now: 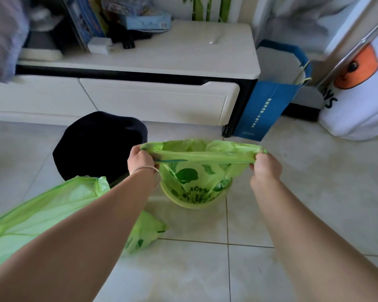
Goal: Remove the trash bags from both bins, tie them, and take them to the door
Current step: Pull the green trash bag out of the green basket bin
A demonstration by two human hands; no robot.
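Observation:
A green trash bag [202, 171] with dark green leaf print is stretched wide between both hands above a small green bin [194, 202] on the tiled floor. My left hand [140, 160] grips the bag's left rim and my right hand [265, 165] grips its right rim, pulling the mouth taut. The bag's lower part still reaches into the bin. A black bin [98, 144] stands to the left, its inside dark. A second green trash bag [52, 212] lies on the floor at the lower left, partly under my left forearm.
A white low cabinet [162, 99] with drawers runs along the back, its top cluttered with books and boxes. A blue paper bag [268, 105] leans at its right end. A white bag with an orange print [358, 101] stands at the far right.

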